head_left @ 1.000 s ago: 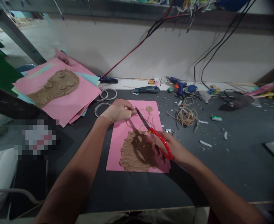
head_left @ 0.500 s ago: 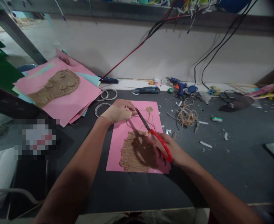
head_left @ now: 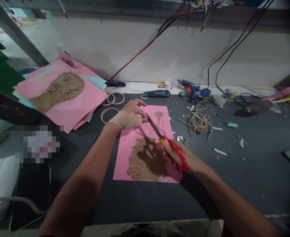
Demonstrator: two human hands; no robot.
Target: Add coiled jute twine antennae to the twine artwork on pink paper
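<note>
My right hand (head_left: 171, 153) is wrapped round the handles of red-handled scissors (head_left: 176, 151). Their dark blades look closed, or nearly so, and point up and left, with the tip close to my left fingertips. My left hand (head_left: 132, 113), a beige wrap around its wrist and palm, has thumb and forefinger pinched together; what lies between them is too small to make out. Beneath both hands is a pink sheet (head_left: 122, 161) bearing a block of brown twine rows (head_left: 141, 158), partly in shadow. Above that block, thin twine lines and a small twine coil (head_left: 159, 114) lie on the sheet.
A loose tangle of twine (head_left: 199, 123) lies to the right among white scraps. Along the back are a utility knife (head_left: 156, 93) and a blue glue gun (head_left: 190, 89). Tape rolls (head_left: 115, 98) and stacked pink sheets (head_left: 85, 108) with a twine shape are at left.
The scissors and my right hand have shifted slightly right and down. Some fingers of my left hand have lifted and spread, while its pinch stays by the blade tip. The view has tilted slightly.
</note>
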